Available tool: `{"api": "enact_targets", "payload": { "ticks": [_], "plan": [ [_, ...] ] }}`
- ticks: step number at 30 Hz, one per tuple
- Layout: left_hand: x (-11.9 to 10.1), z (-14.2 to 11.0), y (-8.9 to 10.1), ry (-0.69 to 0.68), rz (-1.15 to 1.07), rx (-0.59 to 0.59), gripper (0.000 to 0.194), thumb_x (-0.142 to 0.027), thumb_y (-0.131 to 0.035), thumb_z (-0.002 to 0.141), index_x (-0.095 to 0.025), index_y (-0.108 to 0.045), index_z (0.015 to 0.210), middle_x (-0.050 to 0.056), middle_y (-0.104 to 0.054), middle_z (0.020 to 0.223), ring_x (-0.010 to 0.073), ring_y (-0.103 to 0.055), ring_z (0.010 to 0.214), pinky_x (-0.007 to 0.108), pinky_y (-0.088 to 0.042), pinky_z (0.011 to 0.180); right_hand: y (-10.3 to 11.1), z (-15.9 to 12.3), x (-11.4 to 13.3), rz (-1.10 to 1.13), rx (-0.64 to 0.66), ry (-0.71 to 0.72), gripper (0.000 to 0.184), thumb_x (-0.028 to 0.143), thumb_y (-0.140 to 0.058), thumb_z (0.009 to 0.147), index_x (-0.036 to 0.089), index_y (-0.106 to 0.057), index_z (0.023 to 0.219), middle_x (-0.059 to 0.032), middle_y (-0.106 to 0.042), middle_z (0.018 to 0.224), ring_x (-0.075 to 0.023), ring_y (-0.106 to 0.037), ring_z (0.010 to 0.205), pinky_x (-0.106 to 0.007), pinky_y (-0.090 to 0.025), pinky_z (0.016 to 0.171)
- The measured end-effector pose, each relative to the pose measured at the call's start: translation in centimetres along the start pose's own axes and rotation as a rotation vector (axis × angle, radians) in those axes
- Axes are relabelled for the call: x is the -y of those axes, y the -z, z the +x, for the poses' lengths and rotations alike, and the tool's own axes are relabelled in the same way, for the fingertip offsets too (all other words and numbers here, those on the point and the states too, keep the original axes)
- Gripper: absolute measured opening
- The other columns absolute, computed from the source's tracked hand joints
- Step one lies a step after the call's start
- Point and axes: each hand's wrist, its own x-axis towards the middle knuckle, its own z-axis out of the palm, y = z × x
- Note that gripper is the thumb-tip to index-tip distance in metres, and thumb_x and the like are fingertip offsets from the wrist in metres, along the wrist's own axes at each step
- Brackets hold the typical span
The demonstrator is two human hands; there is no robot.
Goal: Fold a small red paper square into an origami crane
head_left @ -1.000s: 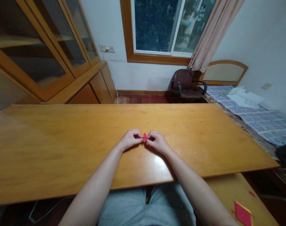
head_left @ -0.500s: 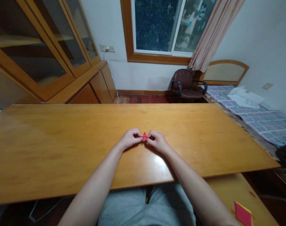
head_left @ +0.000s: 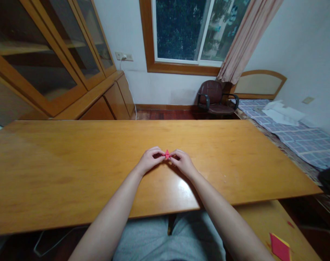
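Note:
Between my two hands is a small piece of folded red paper [head_left: 167, 154], with pointed ends at its top and bottom. My left hand [head_left: 151, 158] pinches its left side with thumb and fingers. On the opposite side, my right hand [head_left: 181, 159] pinches the paper the same way. Both hands are just over the middle of the wooden table [head_left: 72, 174], close to its surface. The fingertips cover the paper's outer ends, so its full shape is partly hidden.
A lower wooden surface [head_left: 258, 217] at the bottom right carries a red and yellow piece [head_left: 280, 248]. Beyond the table stand a glass-door cabinet [head_left: 80, 85], an armchair [head_left: 212, 94] and a bed [head_left: 295, 134] with white papers on it.
Both hands have shifted slightly away from me with the red paper, and the paper has tilted a little. Each hand keeps its pinch.

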Motion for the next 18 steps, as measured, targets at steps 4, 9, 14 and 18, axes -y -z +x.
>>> {"api": "enact_targets", "payload": {
  "ticks": [4, 9, 14, 18],
  "plan": [
    [0.02, -0.07, -0.03, -0.003, 0.008, -0.024, 0.009, -0.026, -0.069, 0.081, -0.017, -0.073, 0.082, 0.005, -0.066, 0.081, 0.0161, -0.061, 0.078, 0.028, -0.048, 0.074, -0.08, -0.02, -0.04, 0.009, -0.013, -0.01, 0.011, 0.027, -0.069, 0.083, 0.019, -0.072, 0.091, -0.0029, -0.066, 0.082, -0.0132, -0.059, 0.068, -0.024, -0.046, 0.063],
    [0.3, -0.12, -0.11, -0.015, 0.02, -0.052, 0.01, -0.027, -0.068, 0.081, -0.018, -0.073, 0.083, 0.005, -0.066, 0.082, 0.0162, -0.062, 0.078, 0.028, -0.049, 0.075, -0.12, -0.08, 0.1, 0.034, -0.017, -0.041, 0.016, 0.032, -0.069, 0.084, 0.019, -0.071, 0.093, -0.0039, -0.067, 0.084, -0.0135, -0.06, 0.068, -0.024, -0.047, 0.061],
    [0.31, -0.1, -0.16, -0.028, 0.03, -0.052, 0.01, -0.026, -0.068, 0.082, -0.018, -0.073, 0.083, 0.005, -0.066, 0.082, 0.016, -0.061, 0.078, 0.028, -0.049, 0.075, -0.1, -0.15, 0.1, 0.034, -0.021, -0.031, 0.017, 0.032, -0.069, 0.083, 0.019, -0.071, 0.093, -0.0037, -0.067, 0.084, -0.0136, -0.061, 0.068, -0.023, -0.048, 0.062],
    [0.22, -0.09, -0.13, -0.027, 0.042, -0.057, 0.01, -0.026, -0.068, 0.081, -0.018, -0.073, 0.081, 0.005, -0.066, 0.08, 0.0159, -0.061, 0.076, 0.028, -0.048, 0.073, -0.11, -0.14, 0.07, 0.036, -0.014, -0.023, 0.017, 0.033, -0.069, 0.084, 0.019, -0.072, 0.094, -0.0042, -0.067, 0.084, -0.014, -0.061, 0.07, -0.024, -0.048, 0.063]
  ]
}}
